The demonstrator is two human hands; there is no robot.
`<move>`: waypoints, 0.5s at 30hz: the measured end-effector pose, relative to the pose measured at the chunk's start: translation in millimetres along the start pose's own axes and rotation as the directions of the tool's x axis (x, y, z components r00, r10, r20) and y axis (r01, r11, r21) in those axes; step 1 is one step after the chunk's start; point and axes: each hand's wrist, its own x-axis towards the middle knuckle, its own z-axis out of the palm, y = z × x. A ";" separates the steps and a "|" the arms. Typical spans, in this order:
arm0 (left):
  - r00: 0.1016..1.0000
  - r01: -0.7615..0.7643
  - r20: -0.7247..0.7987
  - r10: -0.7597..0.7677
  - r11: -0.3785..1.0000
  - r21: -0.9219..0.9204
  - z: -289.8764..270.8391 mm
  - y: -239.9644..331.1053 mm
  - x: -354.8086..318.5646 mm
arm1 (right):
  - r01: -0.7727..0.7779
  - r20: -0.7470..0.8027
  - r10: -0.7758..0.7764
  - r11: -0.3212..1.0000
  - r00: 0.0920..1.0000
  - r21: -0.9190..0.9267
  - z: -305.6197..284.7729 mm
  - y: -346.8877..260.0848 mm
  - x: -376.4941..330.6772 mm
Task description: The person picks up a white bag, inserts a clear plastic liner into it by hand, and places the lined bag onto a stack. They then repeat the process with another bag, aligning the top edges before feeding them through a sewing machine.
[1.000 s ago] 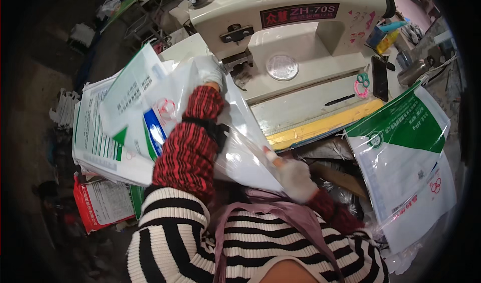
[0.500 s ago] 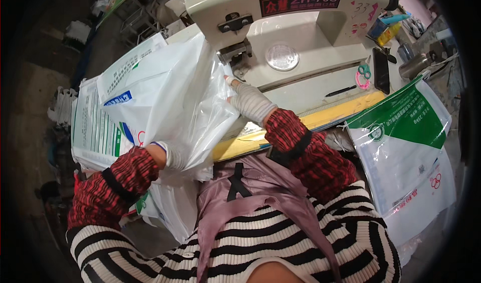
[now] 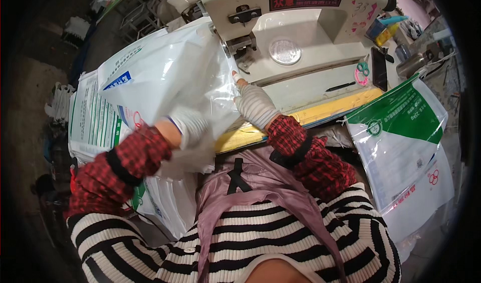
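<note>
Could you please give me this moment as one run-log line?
left hand: grips white sack | right hand: on sack edge | sewing machine: behind

Red plaid sleeve covers, black cuffs, striped black-and-white sweater, mauve apron, white knit gloves

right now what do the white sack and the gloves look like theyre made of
White sack: seemingly plastic, with a glossy clear inner liner that creases and catches light. Glove on the right hand: apparently knitted fabric, matte with ribbed texture. Left hand glove looks similar, partly hidden.

White bag hides the left hand's fingers.
</note>
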 end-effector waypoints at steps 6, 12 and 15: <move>0.719 -0.423 -0.559 0.413 0.898 0.119 -59.7 44.5 -12.6 | -0.105 0.135 0.059 0.926 0.989 0.362 4.1 6.8 -5.6; 0.816 -0.558 -0.117 0.566 0.824 0.097 -30.7 111.1 12.4 | -0.114 0.056 0.116 0.993 0.992 -0.033 25.2 -5.6 -33.5; 0.883 -0.464 -0.015 0.469 0.877 0.124 -52.6 91.0 -8.4 | -0.102 0.166 0.168 0.933 0.972 -0.346 9.8 -21.3 -32.8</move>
